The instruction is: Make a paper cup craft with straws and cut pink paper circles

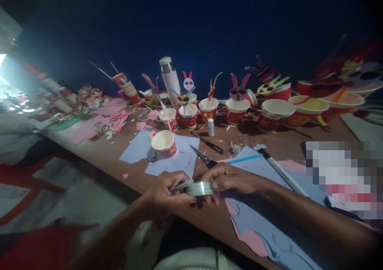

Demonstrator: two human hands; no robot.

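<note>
Close to the table's front edge, my two hands hold a roll of clear tape (200, 188) edge-on between them. My left hand (172, 192) is closed, its thumb along the roll's left side. Thin pale strips (179, 185) lie between the fingers of that hand; what they are made of, I cannot make out. On the roll's right side, the fingers of my right hand (229, 180) are pressed. Just beyond the hands are black-handled scissors (203, 156), blades partly visible. A red and white paper cup (164, 144) stands upright on white paper (187, 158).
Several paper cups (236, 111) with paper rabbit faces (238, 91) line the back, beside a pale thermos (171, 82). A cutter (214, 146), a small white bottle (211, 127) and a marker (283, 172) lie nearer. Pink scraps (118, 120) cover the left; large paper sheets (269, 222) the right.
</note>
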